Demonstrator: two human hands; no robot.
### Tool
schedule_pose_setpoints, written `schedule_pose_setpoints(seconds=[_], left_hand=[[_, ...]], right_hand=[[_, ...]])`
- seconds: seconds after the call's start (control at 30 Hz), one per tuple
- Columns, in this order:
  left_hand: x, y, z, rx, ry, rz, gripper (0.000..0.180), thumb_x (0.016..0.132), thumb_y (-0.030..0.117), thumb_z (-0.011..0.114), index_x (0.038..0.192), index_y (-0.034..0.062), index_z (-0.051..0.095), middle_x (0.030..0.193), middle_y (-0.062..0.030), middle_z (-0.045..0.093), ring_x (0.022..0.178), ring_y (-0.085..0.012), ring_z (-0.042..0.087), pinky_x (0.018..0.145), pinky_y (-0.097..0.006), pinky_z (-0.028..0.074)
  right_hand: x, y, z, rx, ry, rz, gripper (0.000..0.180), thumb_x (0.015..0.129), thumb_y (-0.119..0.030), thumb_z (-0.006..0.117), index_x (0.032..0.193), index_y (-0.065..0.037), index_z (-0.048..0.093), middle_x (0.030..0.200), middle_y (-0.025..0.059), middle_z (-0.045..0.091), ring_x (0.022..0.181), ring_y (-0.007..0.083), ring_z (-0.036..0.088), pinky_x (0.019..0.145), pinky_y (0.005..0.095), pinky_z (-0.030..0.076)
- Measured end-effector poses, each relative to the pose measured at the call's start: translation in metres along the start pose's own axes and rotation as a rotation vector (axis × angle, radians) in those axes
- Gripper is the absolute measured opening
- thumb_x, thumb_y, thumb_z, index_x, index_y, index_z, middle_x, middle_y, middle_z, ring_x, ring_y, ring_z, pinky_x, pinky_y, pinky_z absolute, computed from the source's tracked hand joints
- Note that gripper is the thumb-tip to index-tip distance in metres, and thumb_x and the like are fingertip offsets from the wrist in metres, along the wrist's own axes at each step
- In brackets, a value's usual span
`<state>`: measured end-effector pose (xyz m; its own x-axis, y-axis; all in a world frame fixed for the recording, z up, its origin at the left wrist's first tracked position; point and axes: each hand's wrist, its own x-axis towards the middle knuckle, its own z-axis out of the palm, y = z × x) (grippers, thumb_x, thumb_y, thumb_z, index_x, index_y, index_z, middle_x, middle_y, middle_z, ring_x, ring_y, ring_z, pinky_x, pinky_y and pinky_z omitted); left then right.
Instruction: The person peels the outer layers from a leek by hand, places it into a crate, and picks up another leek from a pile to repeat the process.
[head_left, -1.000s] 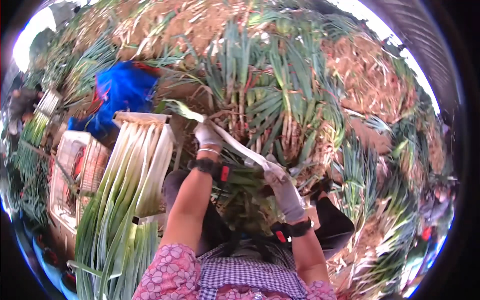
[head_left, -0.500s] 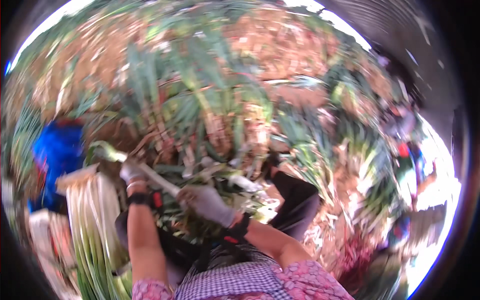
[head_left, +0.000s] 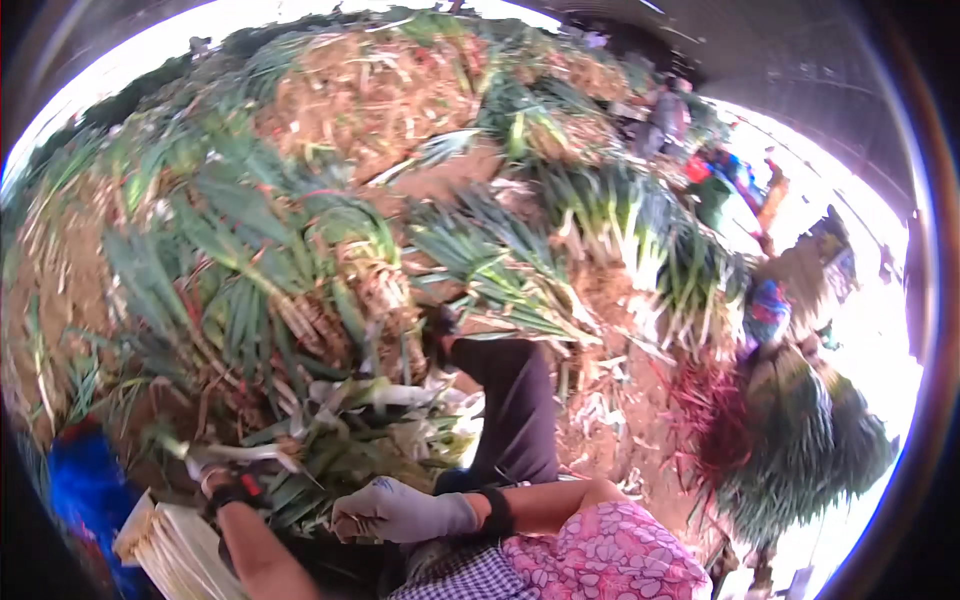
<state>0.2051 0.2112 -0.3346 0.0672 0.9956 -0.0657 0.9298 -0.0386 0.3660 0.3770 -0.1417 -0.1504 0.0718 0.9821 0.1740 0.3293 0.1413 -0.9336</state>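
My left hand [head_left: 208,474], in a glove with a dark band at the wrist, is closed around a long green onion [head_left: 240,452]. The stalk's white shaft sticks out to the right of the hand, and its green end is blurred at the left. My right hand [head_left: 400,510], in a pale grey glove, is curled shut over my lap, apart from that stalk. Something brownish shows at its fingers, too unclear to name. Beyond the hands lies a heap of loose green onion leaves and white stalks [head_left: 390,393]. Trimmed stalks [head_left: 180,545] lie in a pale box [head_left: 137,525] at lower left.
Rows of unpeeled green onions [head_left: 240,240] cover the ground ahead. Tied bundles [head_left: 800,430] stand at right beside a pile of red ties [head_left: 710,415]. A blue bag [head_left: 88,475] is at far left. Other people [head_left: 665,115] are farther back at right.
The view has swung to the right. My right hand has come off the green onion and drawn back to my lap, while my left hand keeps hold of the stalk.
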Motion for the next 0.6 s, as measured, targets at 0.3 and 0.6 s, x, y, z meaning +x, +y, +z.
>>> schedule_pose_setpoints(seconds=[0.3, 0.6], left_hand=[[0.036, -0.059, 0.002, -0.929, -0.019, 0.091, 0.025, 0.093, 0.023, 0.042, 0.105, 0.0073, 0.058, 0.099, -0.0067, 0.063, 0.091, -0.0233, 0.059, 0.087, -0.032, 0.047], [-0.017, -0.06, -0.057, -0.118, -0.016, 0.001, 0.062, 0.083, 0.03, 0.061, 0.136, 0.0038, 0.042, 0.134, -0.0102, 0.051, 0.125, -0.0204, 0.047, 0.108, -0.029, 0.031]], right_hand=[[0.095, 0.072, 0.042, 0.622, 0.075, 0.423, 0.028, 0.094, -0.032, 0.056, 0.09, -0.005, 0.061, 0.066, -0.0025, 0.055, 0.057, 0.009, 0.049, 0.052, 0.0268, 0.04], [0.026, -0.011, -0.061, 0.986, -0.15, 0.195, 0.032, 0.089, -0.027, 0.063, 0.111, -0.005, 0.058, 0.071, -0.0016, 0.054, 0.054, 0.0059, 0.046, 0.046, 0.0206, 0.035]])
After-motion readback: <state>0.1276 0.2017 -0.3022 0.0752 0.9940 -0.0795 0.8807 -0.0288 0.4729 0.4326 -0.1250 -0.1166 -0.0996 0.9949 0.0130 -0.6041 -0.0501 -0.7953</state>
